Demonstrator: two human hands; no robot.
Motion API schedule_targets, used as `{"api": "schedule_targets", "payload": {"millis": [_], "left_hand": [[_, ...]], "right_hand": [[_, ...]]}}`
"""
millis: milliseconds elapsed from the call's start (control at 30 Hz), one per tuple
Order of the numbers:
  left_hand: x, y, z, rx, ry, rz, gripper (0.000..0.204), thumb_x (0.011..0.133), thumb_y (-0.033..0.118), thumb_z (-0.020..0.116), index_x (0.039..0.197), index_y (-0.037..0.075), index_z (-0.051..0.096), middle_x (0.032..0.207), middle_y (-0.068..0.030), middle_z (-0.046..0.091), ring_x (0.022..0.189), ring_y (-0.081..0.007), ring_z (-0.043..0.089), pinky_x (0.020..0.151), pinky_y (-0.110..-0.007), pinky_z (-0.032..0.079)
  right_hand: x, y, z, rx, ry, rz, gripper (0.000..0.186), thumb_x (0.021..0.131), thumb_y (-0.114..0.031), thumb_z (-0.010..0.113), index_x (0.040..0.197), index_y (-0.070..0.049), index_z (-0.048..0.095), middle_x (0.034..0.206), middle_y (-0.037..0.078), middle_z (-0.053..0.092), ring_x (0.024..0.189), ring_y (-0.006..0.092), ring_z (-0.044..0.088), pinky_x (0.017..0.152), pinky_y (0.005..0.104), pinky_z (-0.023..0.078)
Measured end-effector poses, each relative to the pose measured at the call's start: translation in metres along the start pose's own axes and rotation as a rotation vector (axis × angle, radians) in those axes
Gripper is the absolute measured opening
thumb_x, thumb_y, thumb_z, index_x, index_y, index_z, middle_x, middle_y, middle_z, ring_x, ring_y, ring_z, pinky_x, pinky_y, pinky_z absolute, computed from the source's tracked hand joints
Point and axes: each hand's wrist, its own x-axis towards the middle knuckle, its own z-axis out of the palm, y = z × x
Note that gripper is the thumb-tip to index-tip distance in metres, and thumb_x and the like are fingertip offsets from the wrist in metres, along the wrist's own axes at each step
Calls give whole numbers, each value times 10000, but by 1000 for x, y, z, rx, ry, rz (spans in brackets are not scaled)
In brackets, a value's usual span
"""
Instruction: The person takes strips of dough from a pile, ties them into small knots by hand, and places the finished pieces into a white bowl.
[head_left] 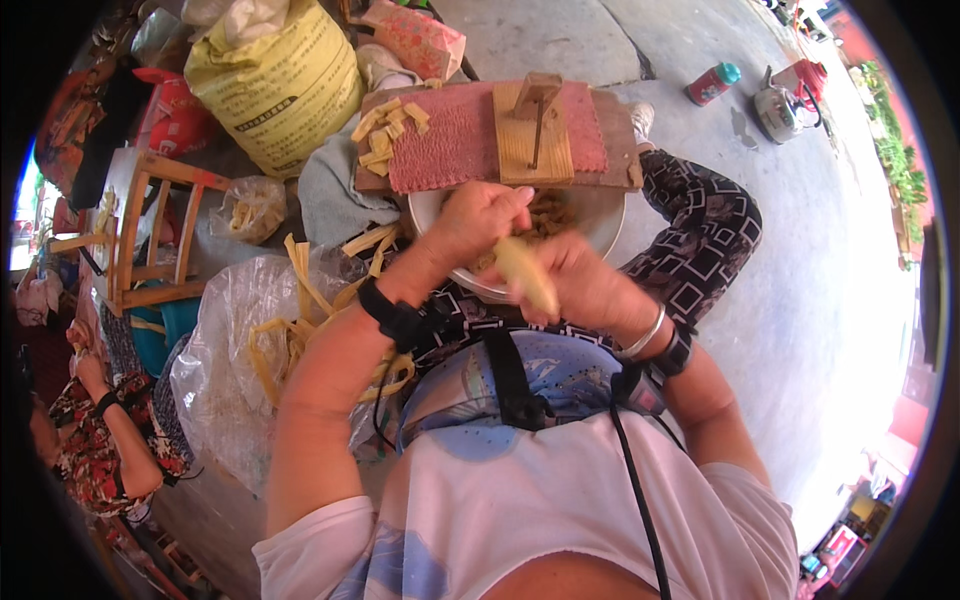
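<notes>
Outdoors, bare concrete ground [800,300] fills the right of the frame, sunlit and smooth. Centre frame, your left hand [478,222] is curled tight round the upper end of a pale yellow corn cob [527,275]; your right hand [585,285] is clamped on its lower half. Cob sits just over the near rim of a white basin [600,232], which holds a brownish heap, too blurred to make out.

Across the basin lies a wooden board [622,140] faced with a rough pink grater-like sheet [450,145]; an upright wooden block [535,120] stands mid-board. Short yellow cob pieces [388,130] are stacked on its left end.

Step, as judged: stripping or twisting the cob by hand over the basin. Next move looks to need firm counter-grip, both hands turning against each other, cob kept above the rim.

Left of frame: crinkled clear plastic bag [225,350] with limp yellow husk strips [300,320]; woven yellow sack [275,85] upper left; wooden stool [150,230]. Metal kettle [778,110] upper right.
</notes>
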Motion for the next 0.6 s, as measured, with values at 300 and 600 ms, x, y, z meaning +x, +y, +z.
{"api": "schedule_targets", "payload": {"millis": [300,600], "left_hand": [[-26,26,49,-492,51,75,138,990,166,485,1075,81,554,798,30,483,579,-15,356,507,-170,282],[-26,35,41,1143,513,668,177,844,49,611,1018,23,625,842,-51,659,834,-270,603,671,-361,482]], "right_hand": [[22,9,-26,-963,846,-424,262,844,6,561,1051,-77,699,711,162,637,583,225,651,561,305,504],[16,28,-36,-394,676,-168,200,934,-218,602,923,-41,694,796,48,693,661,200,659,593,360,503]]}}
